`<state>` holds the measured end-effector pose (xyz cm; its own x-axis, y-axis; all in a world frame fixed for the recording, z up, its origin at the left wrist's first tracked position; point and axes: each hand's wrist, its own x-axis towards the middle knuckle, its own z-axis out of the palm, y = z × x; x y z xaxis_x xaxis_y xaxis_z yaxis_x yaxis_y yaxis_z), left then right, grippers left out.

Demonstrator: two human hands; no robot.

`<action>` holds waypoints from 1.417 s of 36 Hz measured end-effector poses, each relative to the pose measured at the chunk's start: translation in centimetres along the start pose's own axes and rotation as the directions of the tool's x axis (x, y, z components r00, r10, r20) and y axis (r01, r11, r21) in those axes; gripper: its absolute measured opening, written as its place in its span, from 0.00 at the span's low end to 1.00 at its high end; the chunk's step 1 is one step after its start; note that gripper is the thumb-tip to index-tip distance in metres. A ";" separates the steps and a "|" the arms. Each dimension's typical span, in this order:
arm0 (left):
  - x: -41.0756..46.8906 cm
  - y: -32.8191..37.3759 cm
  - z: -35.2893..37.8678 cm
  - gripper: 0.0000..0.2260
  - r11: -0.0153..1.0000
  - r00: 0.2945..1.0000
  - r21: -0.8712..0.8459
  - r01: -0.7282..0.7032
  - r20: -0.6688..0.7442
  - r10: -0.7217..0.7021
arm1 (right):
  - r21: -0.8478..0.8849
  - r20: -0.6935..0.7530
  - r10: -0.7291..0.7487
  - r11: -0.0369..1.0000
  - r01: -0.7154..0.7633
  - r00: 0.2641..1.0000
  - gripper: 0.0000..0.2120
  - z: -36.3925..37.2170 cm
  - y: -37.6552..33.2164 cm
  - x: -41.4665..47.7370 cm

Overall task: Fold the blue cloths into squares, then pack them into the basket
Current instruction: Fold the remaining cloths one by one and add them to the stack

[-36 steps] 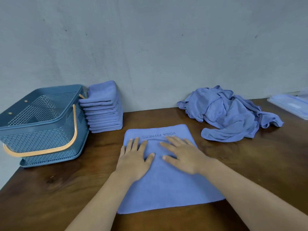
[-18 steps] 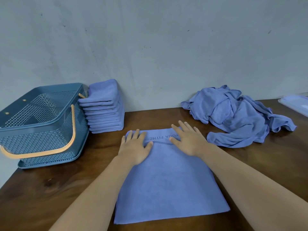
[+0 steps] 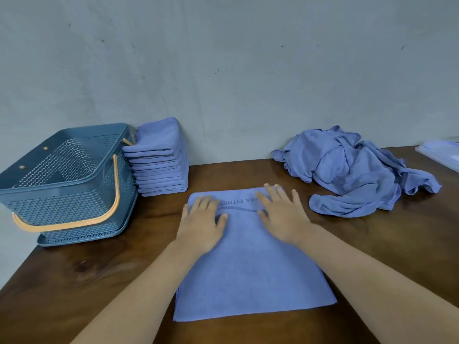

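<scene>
A blue cloth (image 3: pixel 250 266) with dark lettering lies flat on the wooden table (image 3: pixel 74 281) in front of me. My left hand (image 3: pixel 201 219) presses flat on its far left part, fingers straight. My right hand (image 3: pixel 283 214) lies flat on its far right part, fingertips at the far edge. A stack of folded blue cloths (image 3: pixel 159 160) stands against the wall, beside a blue perforated basket (image 3: pixel 62 184) with an orange handle at the far left. A heap of unfolded blue cloths (image 3: pixel 352 172) lies at the far right.
A pale flat tray or lid (image 3: pixel 439 152) sits at the table's far right edge. A grey wall (image 3: pixel 223 70) closes the back of the table. The table's left edge runs just below the basket.
Both hands have slid away from me along the cloth, from its middle to its far edge, and moved apart. The cloth lies smoother.
</scene>
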<state>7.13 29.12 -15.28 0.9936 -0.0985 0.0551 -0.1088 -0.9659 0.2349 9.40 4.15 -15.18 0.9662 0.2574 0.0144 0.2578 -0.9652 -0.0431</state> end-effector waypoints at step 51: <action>-16.9 3.7 2.3 0.10 0.814 0.817 -0.120 -0.569 -0.194 0.542 | 0.172 -0.380 -0.423 0.841 0.512 0.823 0.06 1.4 -0.7 -19.2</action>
<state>-10.03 26.63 -17.61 0.7473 -0.5579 0.3608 -0.6571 -0.7012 0.2768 -9.36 -0.02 -16.86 0.6847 0.6028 0.4096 0.7123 -0.6725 -0.2008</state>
